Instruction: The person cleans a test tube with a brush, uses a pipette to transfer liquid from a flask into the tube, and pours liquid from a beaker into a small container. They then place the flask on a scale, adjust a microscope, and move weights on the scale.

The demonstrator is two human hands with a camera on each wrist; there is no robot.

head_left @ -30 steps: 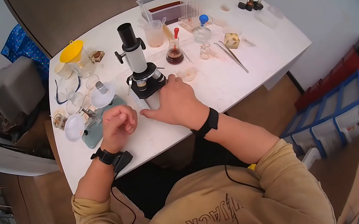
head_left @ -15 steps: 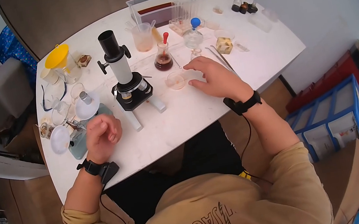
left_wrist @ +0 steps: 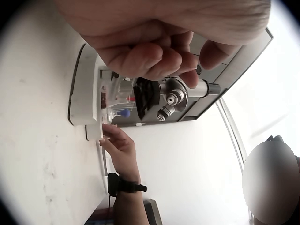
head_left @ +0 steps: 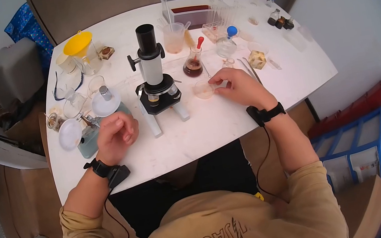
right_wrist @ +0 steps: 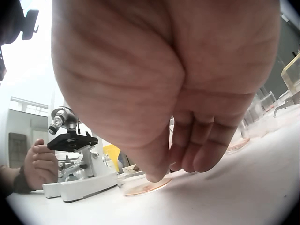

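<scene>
The right hand (head_left: pixel 242 87) has its thumb and fingers at the right edge of a clear petri dish (head_left: pixel 204 89), pinching its rim; the dish lies flat on the white table. In the right wrist view the thumb reaches over the dish (right_wrist: pixel 145 183), and the fingers partly hide its far side. A black and white microscope (head_left: pixel 154 69) stands upright to the left of the dish. Beside the balance, the left hand (head_left: pixel 118 137) hangs loosely curled and holds nothing. The left wrist view shows its relaxed fingers in front of the microscope (left_wrist: pixel 176 96).
A balance with white pans (head_left: pixel 70 134) stands at the left, below a yellow funnel (head_left: pixel 78 44). Behind the dish are a flask of dark liquid (head_left: pixel 192 64), a beaker (head_left: pixel 174 39) and a blue-topped bottle (head_left: pixel 226 46). Tweezers and a yellowish cube (head_left: pixel 257 60) lie at right.
The right hand has left the microscope's base and moved right to the petri dish, where its fingers have closed on the edge. The left hand keeps its loose curl near the balance.
</scene>
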